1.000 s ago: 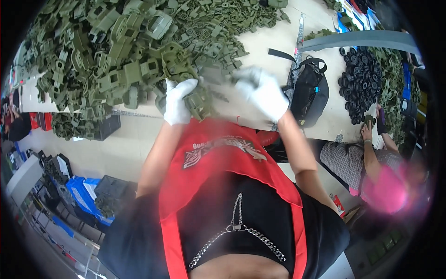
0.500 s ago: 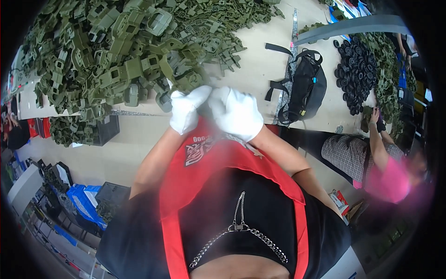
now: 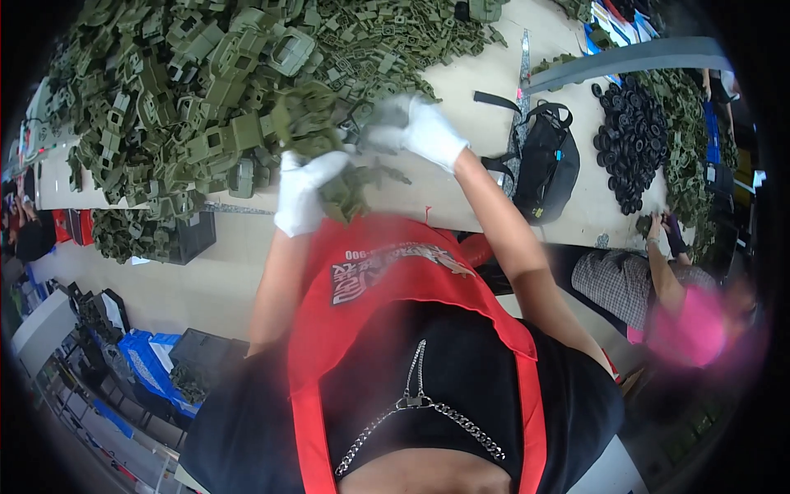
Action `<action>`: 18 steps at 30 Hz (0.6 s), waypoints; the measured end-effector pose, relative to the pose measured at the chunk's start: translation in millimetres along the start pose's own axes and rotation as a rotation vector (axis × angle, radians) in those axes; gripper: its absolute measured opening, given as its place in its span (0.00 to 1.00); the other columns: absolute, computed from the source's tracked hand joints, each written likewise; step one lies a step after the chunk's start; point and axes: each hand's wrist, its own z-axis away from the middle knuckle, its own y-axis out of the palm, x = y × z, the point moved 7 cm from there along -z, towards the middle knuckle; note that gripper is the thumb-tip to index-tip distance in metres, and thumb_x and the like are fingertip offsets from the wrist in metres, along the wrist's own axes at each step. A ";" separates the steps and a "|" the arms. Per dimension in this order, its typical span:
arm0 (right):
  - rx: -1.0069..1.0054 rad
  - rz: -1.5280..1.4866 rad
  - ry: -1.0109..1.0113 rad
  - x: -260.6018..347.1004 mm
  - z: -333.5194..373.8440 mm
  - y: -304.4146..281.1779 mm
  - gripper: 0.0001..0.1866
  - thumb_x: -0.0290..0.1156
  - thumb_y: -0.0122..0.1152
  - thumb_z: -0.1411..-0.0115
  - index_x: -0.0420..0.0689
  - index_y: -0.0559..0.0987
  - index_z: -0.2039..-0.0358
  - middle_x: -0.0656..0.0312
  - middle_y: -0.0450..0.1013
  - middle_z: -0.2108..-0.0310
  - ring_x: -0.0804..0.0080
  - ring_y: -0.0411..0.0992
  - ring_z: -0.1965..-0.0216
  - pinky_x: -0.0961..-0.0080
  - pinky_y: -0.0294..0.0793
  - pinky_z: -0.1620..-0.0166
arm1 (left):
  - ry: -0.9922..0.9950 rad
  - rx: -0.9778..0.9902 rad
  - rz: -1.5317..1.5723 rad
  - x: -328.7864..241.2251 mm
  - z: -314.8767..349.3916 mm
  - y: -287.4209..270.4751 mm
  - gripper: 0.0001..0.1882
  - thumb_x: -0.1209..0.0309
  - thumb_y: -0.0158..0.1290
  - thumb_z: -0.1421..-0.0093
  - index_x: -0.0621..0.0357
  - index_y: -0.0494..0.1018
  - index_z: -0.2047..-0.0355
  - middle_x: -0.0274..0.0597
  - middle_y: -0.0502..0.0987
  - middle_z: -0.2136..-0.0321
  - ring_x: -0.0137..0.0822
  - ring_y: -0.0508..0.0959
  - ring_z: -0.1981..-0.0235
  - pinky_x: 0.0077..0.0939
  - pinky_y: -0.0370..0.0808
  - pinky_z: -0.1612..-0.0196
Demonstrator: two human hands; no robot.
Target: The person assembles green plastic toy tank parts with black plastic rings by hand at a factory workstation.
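Moved right hand (image 3: 424,134) up near upper-middle green bits (image 3: 387,62), grip too blurry to tell, holding green piece (image 3: 346,196) left of middle in left hand (image 3: 303,191).

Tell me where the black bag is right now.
In the head view, the black bag lies on the table right of centre, between the gloved right hand and the pile of round black parts.

At eleven o'clock, the green parts (image 3: 218,90) are dull plastic. The white gloves (image 3: 299,198) are soft cloth, the red apron (image 3: 395,280) smooth cloth. At six o'clock the chain (image 3: 465,426) is shiny metal. At two o'clock, the black wheels (image 3: 632,142) are dull, maybe rubber.
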 end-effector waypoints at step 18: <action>-0.075 0.995 -0.140 -62.9 -8.6 -83.3 0.16 0.31 0.59 0.54 0.42 0.81 0.63 0.50 0.77 0.64 0.51 0.75 0.62 0.64 0.74 0.55 | -0.221 -0.012 0.222 14.1 -1.7 31.3 0.17 0.74 0.54 0.48 0.61 0.71 0.56 0.44 0.77 0.64 0.39 0.78 0.65 0.37 0.76 0.57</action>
